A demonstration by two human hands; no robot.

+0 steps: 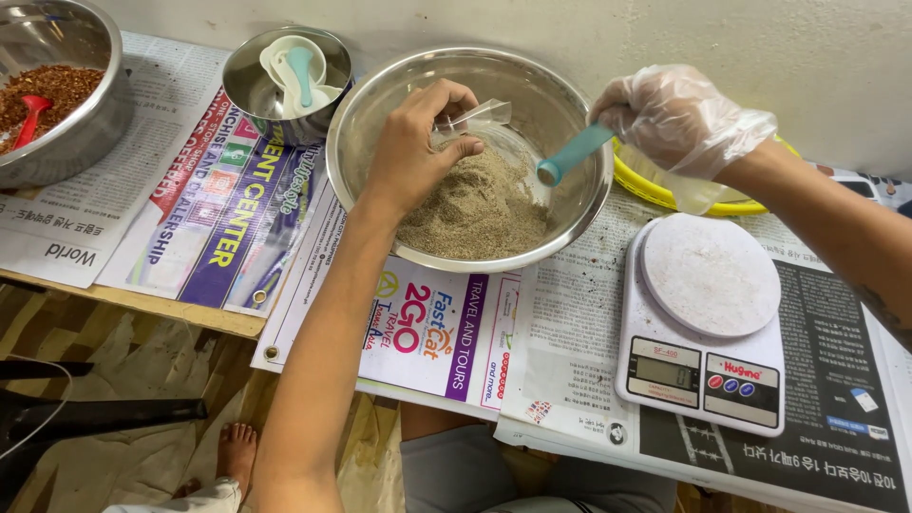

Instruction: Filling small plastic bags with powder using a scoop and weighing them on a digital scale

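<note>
**Loose powder, a limp bag and a small opening**

Newspaper sheets point(570, 332) are spread over the tabletop, against a plain pale wall. On them a large steel bowl point(380, 104) is set, part-filled with a heap of grey-brown ground powder point(475, 214). The left hand point(413, 142), bare, is closed around the mouth of a small clear plastic bag point(480, 116) held low inside the bowl, just above the heap. The right hand point(679, 114), in a thin transparent glove, is closed on the handle of a teal measuring spoon point(570, 157), whose bowl end is dipped toward the bag and the powder.

Spillage is judged the main risk. The bag is soft, and its mouth could be pinched shut by the left hand, so that powder is tipped past it. Since this is done over the bowl, most of a miss would be caught there. A heaped spoon could also be knocked against the steel rim.

A white kitchen scale point(703, 332) stands just beside the bowl, its round platform already dusted; grains carried there would be counted in any reading. A yellow rim point(655, 190) lies behind it. Farther left, a small steel bowl of pale spoons point(290, 76) and a bowl of red flakes point(52, 90) stand well apart, so mixing looks unlikely.
</note>
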